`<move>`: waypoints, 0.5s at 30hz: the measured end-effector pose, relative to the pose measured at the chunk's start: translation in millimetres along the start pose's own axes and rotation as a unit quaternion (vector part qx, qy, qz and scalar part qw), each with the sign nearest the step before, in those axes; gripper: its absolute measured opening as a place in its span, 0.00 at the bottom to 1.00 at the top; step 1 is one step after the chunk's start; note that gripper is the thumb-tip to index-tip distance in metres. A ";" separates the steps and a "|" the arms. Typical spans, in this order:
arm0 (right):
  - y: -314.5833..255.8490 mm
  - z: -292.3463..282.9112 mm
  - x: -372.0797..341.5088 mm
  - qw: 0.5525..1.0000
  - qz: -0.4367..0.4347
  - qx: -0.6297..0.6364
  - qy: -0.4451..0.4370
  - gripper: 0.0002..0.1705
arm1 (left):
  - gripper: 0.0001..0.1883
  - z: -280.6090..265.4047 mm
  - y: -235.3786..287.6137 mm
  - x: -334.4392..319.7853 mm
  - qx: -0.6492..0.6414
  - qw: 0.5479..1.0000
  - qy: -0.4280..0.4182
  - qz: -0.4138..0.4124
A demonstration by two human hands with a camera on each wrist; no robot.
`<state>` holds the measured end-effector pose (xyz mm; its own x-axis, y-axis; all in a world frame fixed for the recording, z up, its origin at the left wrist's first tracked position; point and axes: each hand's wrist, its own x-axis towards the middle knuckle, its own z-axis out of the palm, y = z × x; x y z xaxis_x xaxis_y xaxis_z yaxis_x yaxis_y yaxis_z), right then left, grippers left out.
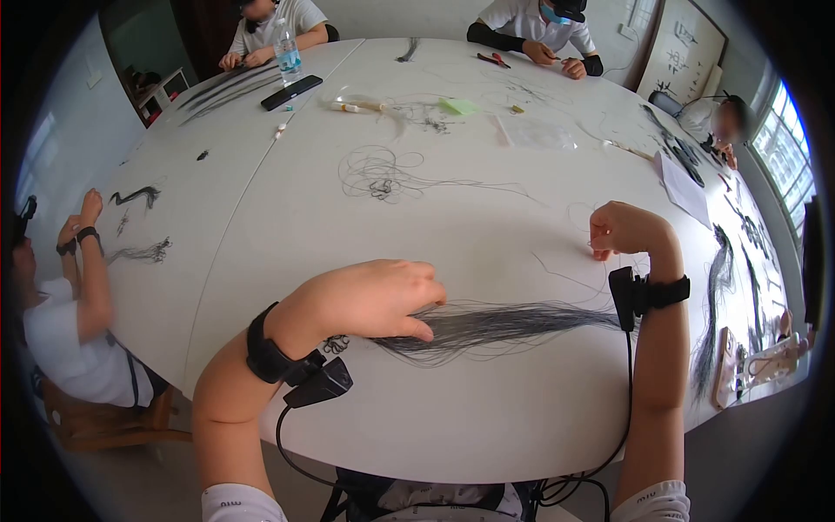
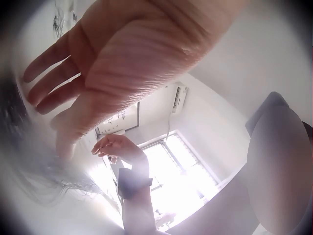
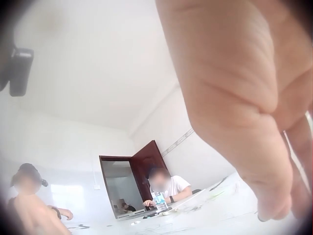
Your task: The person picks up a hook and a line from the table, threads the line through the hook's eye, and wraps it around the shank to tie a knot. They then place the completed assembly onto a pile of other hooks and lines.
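Observation:
A long bundle of dark, hair-like strands (image 1: 513, 324) lies across the near part of the table, its looped end (image 1: 335, 344) beside my left wrist. My left hand (image 1: 370, 297) rests over the bundle's left part, palm down, fingers extended and thumb apart; the left wrist view shows this hand (image 2: 127, 54) with its fingers straight. Above the bundle's right end, my right hand (image 1: 628, 228) is raised with bent fingers, thumb and fingertips together on what looks like a thin strand (image 1: 570, 277). The right wrist view shows the hand (image 3: 234, 88) close up, its fingertips partly cut off.
A loose tangle of thin strands (image 1: 380, 178) lies mid-table. Farther back are a phone (image 1: 291, 92), a bottle (image 1: 287, 56), pliers (image 1: 494, 60) and a clear plastic bag (image 1: 537, 133). More dark bundles (image 1: 718, 296) and paper (image 1: 683, 187) lie at right. Several people sit around the table.

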<state>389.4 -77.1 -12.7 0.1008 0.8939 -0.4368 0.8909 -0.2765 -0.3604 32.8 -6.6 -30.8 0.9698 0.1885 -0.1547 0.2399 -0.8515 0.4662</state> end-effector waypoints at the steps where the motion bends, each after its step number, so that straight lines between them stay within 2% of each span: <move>1: 0.4 -1.3 -2.2 1.000 0.000 0.000 0.000 0.06 | 0.21 0.0 0.2 0.1 0.000 1.000 0.000 0.000; 3: 0.0 -5.0 -8.5 0.986 0.166 -0.005 0.005 0.05 | 0.21 0.2 0.4 0.4 -0.002 1.000 -0.002 -0.009; 4: 4.7 -5.2 -8.7 0.986 0.167 -0.006 0.006 0.05 | 0.21 0.3 0.4 0.7 -0.003 1.000 -0.002 -0.008; 6: 18.1 -6.1 -8.3 0.961 0.268 -0.044 0.060 0.03 | 0.21 0.7 0.2 1.1 -0.007 1.000 -0.001 -0.014; 10: 18.4 -15.0 -16.1 0.963 0.257 -0.007 0.081 0.03 | 0.20 0.0 -0.8 1.9 -0.007 1.000 0.000 -0.014; 12: -2.5 -14.8 -18.7 0.984 0.128 0.016 0.124 0.04 | 0.20 1.4 -4.4 2.6 -0.003 1.000 0.010 -0.007; 13: -13.6 -12.6 -19.1 0.988 0.087 0.012 0.123 0.05 | 0.20 2.0 -4.6 3.2 -0.003 1.000 0.010 -0.007; 14: -25.1 -8.3 -18.4 0.988 0.087 0.013 0.123 0.05 | 0.19 2.5 -4.6 3.8 0.006 1.000 0.030 0.004; 15: -37.0 -2.9 -17.8 0.989 0.029 0.054 0.132 0.05 | 0.18 2.8 -4.4 4.4 0.016 0.999 0.050 0.014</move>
<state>356.0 -81.7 10.8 0.2763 0.9322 -0.2339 0.8285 -0.3544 -0.4337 35.9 -3.4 -35.9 0.9761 0.2106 -0.0532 0.2122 -0.8719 0.4413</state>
